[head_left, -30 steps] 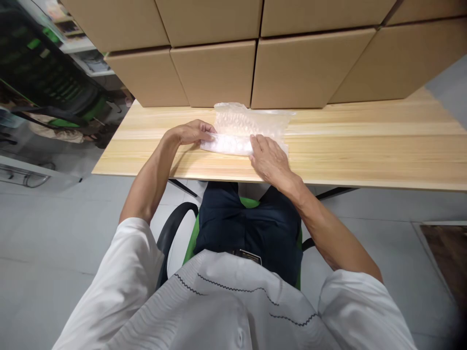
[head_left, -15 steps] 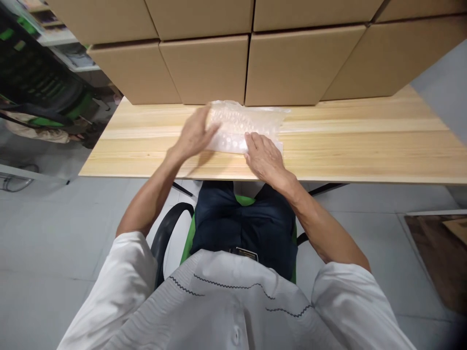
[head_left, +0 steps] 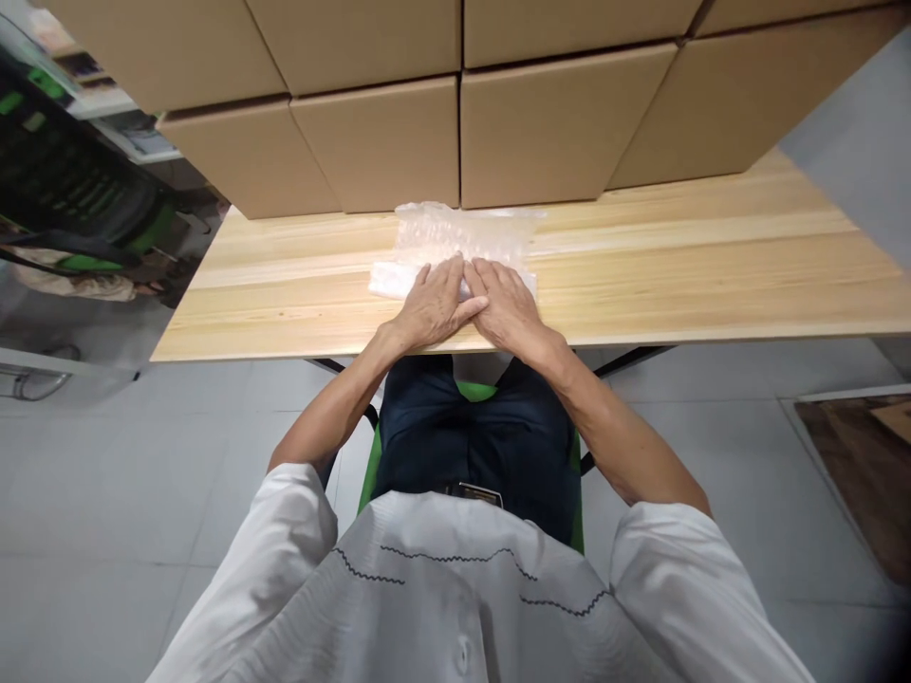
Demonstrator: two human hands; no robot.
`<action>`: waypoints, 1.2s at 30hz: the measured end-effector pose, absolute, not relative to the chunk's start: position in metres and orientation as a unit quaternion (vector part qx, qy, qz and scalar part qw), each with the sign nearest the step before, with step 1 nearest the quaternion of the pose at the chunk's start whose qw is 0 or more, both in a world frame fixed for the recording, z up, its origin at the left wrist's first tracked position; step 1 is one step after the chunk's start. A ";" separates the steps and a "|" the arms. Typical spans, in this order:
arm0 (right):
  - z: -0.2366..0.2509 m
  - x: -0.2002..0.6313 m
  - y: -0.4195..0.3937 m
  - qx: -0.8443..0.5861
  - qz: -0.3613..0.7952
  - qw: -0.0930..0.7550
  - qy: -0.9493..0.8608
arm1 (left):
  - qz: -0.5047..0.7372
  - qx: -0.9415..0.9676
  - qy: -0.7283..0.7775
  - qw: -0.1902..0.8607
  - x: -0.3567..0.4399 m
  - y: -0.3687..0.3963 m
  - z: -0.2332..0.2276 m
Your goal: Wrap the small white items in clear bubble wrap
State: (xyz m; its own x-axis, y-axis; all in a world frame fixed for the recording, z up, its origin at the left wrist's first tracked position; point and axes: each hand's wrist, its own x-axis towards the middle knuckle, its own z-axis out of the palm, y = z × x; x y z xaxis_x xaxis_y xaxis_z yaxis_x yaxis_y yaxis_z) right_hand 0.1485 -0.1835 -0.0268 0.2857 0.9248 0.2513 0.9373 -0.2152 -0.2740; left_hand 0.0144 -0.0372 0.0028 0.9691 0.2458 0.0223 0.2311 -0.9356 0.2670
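A sheet of clear bubble wrap [head_left: 462, 232] lies on the wooden table [head_left: 676, 275], its near part folded over into a band that sticks out to the left. On that folded part my left hand [head_left: 436, 302] rests flat, fingers stretched forward. Beside it my right hand [head_left: 504, 302] lies palm down on the wrap, fingers extended. The two hands touch, with the left thumb reaching over toward the right hand. Whatever is under the palms is hidden.
Stacked cardboard boxes [head_left: 384, 147] stand along the back of the table, just behind the wrap. At the left is a black and green chair [head_left: 78, 180]. The table's front edge runs close to my wrists, above my lap.
My left hand has moved right and nearer to me, from the wrap's left edge to beside my right hand. The wrap's left end now shows folded over. The right hand stays on the wrap.
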 end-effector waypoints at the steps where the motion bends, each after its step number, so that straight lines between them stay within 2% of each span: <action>1: -0.026 0.149 -0.184 -0.780 -0.013 0.186 -0.598 | 0.020 0.983 0.131 0.126 0.012 -0.034 0.002; 14: -0.033 0.156 -0.191 -0.779 0.000 0.222 -0.586 | 0.014 0.976 0.198 0.093 -0.006 -0.006 -0.012; 23: -0.021 0.159 -0.201 -0.801 0.023 0.191 -0.566 | -0.003 0.966 0.243 0.090 -0.019 0.009 -0.007; 30: -0.034 0.176 -0.206 -0.800 0.038 0.197 -0.565 | 0.002 0.960 0.273 0.067 -0.045 0.039 -0.005; 36: -0.035 0.178 -0.206 -0.802 0.045 0.193 -0.564 | 0.103 0.953 0.283 0.036 -0.064 0.037 0.001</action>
State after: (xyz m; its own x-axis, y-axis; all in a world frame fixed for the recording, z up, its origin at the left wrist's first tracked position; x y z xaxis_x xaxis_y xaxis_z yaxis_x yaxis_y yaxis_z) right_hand 0.1780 -0.2058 -0.0349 0.3607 0.9212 0.1456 0.8866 -0.2902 -0.3601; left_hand -0.0644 0.0374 0.0010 0.8180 0.5474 0.1766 0.5324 -0.8368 0.1278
